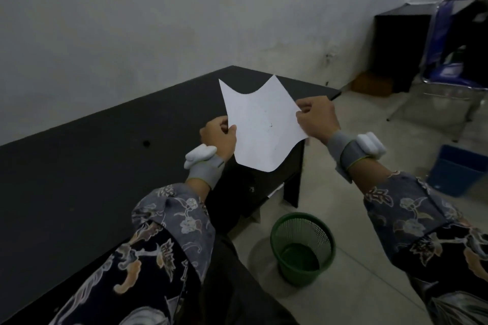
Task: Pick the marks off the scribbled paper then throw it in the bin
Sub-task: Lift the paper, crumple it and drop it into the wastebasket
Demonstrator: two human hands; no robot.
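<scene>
A white sheet of paper (261,124) with a few faint dark marks near its middle is held up in the air over the corner of the black desk (105,153). My left hand (220,134) pinches its left edge and my right hand (315,117) pinches its right edge, so the sheet sags between them. A green mesh bin (303,245) stands upright on the floor below and slightly right of the paper, beside the desk's leg. Nothing is visible in the part of the bin I can see.
A blue plastic box (459,171) sits on the floor at the right. Farther back stand a blue metal-framed chair (454,71) and a black cabinet (398,42). A pale wall runs behind the desk. Tiled floor lies around the bin.
</scene>
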